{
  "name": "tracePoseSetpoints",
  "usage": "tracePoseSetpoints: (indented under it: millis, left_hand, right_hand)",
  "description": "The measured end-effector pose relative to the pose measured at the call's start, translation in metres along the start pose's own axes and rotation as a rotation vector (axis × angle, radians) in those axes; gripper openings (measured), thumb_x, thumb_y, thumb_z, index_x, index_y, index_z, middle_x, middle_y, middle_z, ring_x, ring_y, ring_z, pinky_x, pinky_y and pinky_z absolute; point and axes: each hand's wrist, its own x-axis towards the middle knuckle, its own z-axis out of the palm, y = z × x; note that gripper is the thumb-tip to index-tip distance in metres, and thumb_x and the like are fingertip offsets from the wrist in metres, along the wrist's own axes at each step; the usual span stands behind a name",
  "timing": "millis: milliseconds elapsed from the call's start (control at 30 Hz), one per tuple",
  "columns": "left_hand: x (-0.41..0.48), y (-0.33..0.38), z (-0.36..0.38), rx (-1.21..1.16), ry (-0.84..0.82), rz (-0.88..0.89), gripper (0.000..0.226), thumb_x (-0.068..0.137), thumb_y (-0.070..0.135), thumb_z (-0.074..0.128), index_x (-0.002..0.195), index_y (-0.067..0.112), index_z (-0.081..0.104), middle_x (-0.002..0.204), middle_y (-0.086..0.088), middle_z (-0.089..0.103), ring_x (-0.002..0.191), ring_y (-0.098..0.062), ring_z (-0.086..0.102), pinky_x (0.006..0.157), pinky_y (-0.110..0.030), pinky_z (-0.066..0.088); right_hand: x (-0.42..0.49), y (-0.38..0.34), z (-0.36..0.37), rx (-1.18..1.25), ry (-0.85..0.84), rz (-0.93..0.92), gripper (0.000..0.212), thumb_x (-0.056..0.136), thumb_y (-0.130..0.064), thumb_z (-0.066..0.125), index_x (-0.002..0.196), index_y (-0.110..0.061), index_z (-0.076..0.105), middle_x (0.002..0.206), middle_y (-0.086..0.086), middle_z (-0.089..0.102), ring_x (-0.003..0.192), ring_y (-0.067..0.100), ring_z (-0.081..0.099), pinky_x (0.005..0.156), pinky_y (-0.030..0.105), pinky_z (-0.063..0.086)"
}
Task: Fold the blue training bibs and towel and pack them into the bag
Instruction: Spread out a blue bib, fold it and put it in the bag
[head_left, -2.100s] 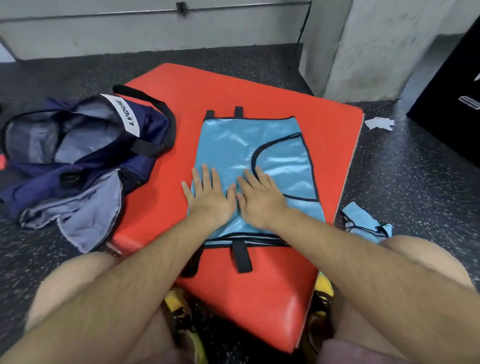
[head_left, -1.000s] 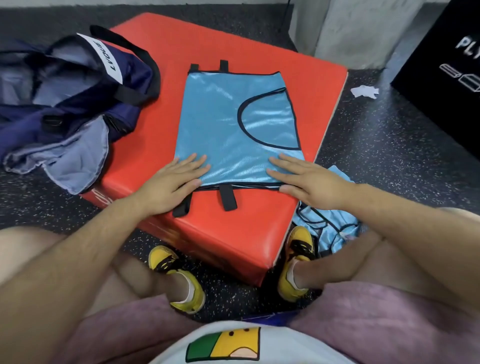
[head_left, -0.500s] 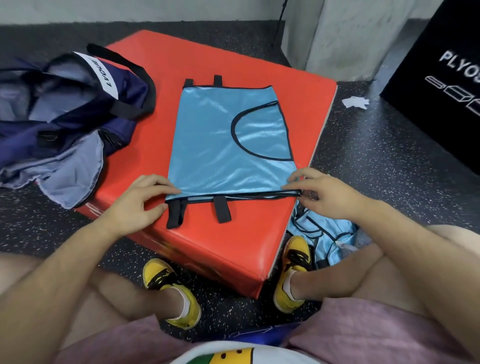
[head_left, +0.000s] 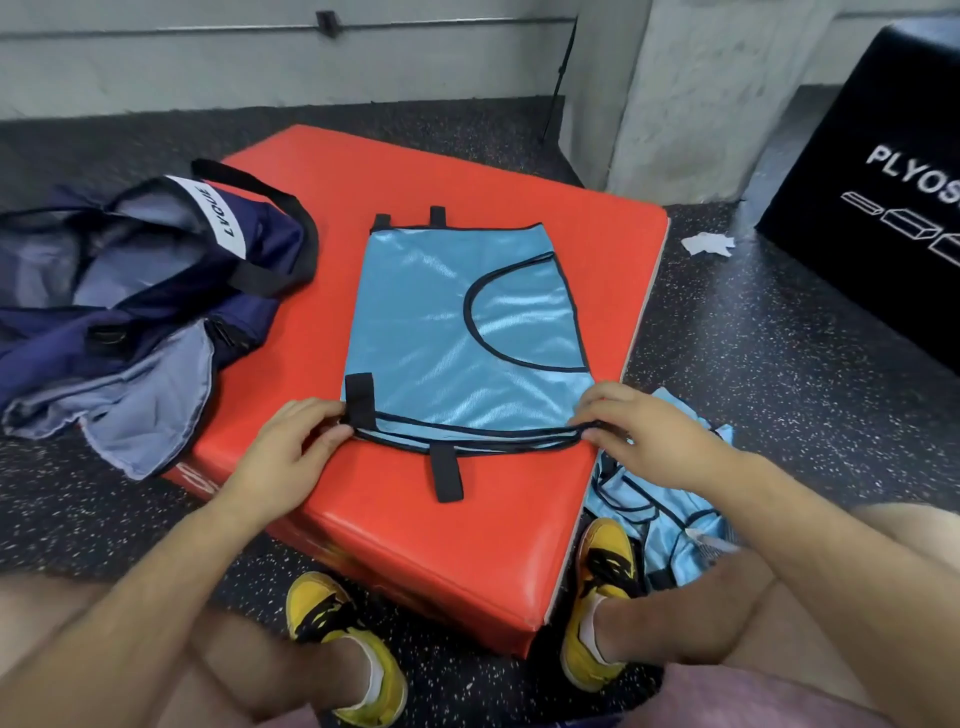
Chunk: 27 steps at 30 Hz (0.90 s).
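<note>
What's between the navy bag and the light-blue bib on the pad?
Head view: only bare red padded block; navy fabric bag and shiny light-blue bib don't touch.

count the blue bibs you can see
2: a flat bib spread on the red pad, and a crumpled bib on the floor beside the right shoe. That heap may hide more bibs.

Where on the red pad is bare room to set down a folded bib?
The red pad is bare beyond the bib and between the bib and the pad's right edge. Crowded: the left side, where the bag overlaps it.
</note>
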Motion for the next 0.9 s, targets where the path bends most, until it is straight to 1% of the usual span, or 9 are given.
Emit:
tracePoseSetpoints:
  millis: [133, 233, 300, 367, 433, 600, 767, 833, 900]
  left_hand:
    - [0.001, -0.001, 0.000, -0.019, -0.013, -0.013, 0.037, 0.090, 0.039, 0.058, 0.118, 0.016, 0.066, 0.099, 0.009, 0.064, 0.095, -0.004, 0.053, 0.088, -0.023, 0.042]
    - [0.004, -0.004, 0.000, 0.023, -0.040, 0.017, 0.040, 0.084, 0.040, 0.071, 0.117, 0.018, 0.067, 0.098, 0.011, 0.063, 0.095, -0.009, 0.054, 0.085, -0.028, 0.043]
    - [0.005, -0.005, 0.001, 0.036, -0.036, 0.039, 0.035, 0.082, 0.035, 0.077, 0.111, 0.018, 0.069, 0.097, 0.010, 0.064, 0.093, -0.014, 0.055, 0.084, -0.028, 0.042]
    - [0.007, -0.005, 0.003, 0.018, 0.005, 0.062, 0.023, 0.084, 0.022, 0.078, 0.105, 0.015, 0.071, 0.094, 0.007, 0.065, 0.091, -0.016, 0.055, 0.085, -0.025, 0.041]
    - [0.007, -0.004, 0.003, -0.012, 0.033, 0.046, 0.019, 0.084, 0.010, 0.077, 0.102, 0.013, 0.072, 0.092, 0.005, 0.066, 0.091, -0.013, 0.055, 0.086, -0.020, 0.040]
    - [0.006, -0.003, 0.003, -0.046, 0.031, 0.032, 0.018, 0.086, 0.024, 0.071, 0.103, 0.019, 0.072, 0.091, 0.008, 0.066, 0.093, -0.011, 0.056, 0.087, -0.022, 0.041]
    - [0.008, -0.001, 0.005, -0.032, 0.061, 0.006, 0.012, 0.087, 0.021, 0.072, 0.099, 0.017, 0.072, 0.083, 0.005, 0.062, 0.085, -0.014, 0.054, 0.080, -0.030, 0.042]
    - [0.009, -0.001, 0.006, -0.049, 0.063, -0.015, 0.011, 0.088, 0.018, 0.073, 0.098, 0.017, 0.072, 0.081, 0.004, 0.061, 0.083, -0.014, 0.053, 0.078, -0.029, 0.041]
    - [0.009, 0.000, 0.006, -0.071, 0.065, -0.026, 0.011, 0.088, 0.016, 0.073, 0.099, 0.018, 0.072, 0.082, 0.004, 0.060, 0.082, -0.013, 0.053, 0.077, -0.024, 0.041]
  right_hand:
    - [-0.002, 0.001, -0.004, 0.046, -0.019, 0.028, 0.025, 0.092, -0.026, 0.070, 0.117, -0.021, 0.070, 0.115, -0.013, 0.057, 0.104, 0.009, 0.060, 0.090, 0.027, 0.048]
    - [0.001, 0.001, 0.003, 0.024, 0.048, -0.001, 0.019, 0.093, -0.024, 0.069, 0.111, -0.019, 0.071, 0.110, -0.012, 0.058, 0.093, 0.009, 0.061, 0.081, 0.028, 0.051]
    - [0.004, 0.000, 0.008, -0.035, 0.085, -0.042, 0.015, 0.095, -0.021, 0.066, 0.108, -0.016, 0.071, 0.106, -0.009, 0.058, 0.091, 0.009, 0.060, 0.081, 0.032, 0.052]
    - [0.007, -0.002, 0.006, -0.066, 0.081, -0.049, 0.014, 0.100, -0.023, 0.058, 0.106, -0.014, 0.067, 0.103, -0.008, 0.057, 0.092, 0.012, 0.058, 0.083, 0.039, 0.052]
    - [0.010, -0.003, 0.003, -0.065, 0.061, -0.030, 0.019, 0.102, -0.030, 0.050, 0.105, -0.016, 0.062, 0.102, -0.008, 0.056, 0.094, 0.013, 0.057, 0.083, 0.042, 0.051]
    - [0.008, -0.001, -0.002, -0.075, -0.029, 0.005, 0.040, 0.091, -0.049, 0.064, 0.118, -0.020, 0.063, 0.120, -0.012, 0.057, 0.113, 0.009, 0.056, 0.098, 0.035, 0.048]
    - [0.014, -0.001, 0.007, -0.264, 0.062, -0.064, 0.032, 0.098, -0.035, 0.047, 0.114, -0.014, 0.065, 0.108, -0.002, 0.063, 0.102, 0.022, 0.060, 0.084, 0.044, 0.053]
    - [0.018, 0.000, 0.010, -0.392, 0.127, -0.103, 0.026, 0.095, -0.021, 0.054, 0.117, -0.011, 0.063, 0.102, 0.002, 0.066, 0.095, 0.027, 0.060, 0.077, 0.046, 0.054]
    - [0.019, 0.000, 0.010, -0.501, 0.184, -0.147, 0.037, 0.083, -0.004, 0.062, 0.121, -0.009, 0.061, 0.094, 0.002, 0.067, 0.089, 0.028, 0.057, 0.072, 0.045, 0.052]
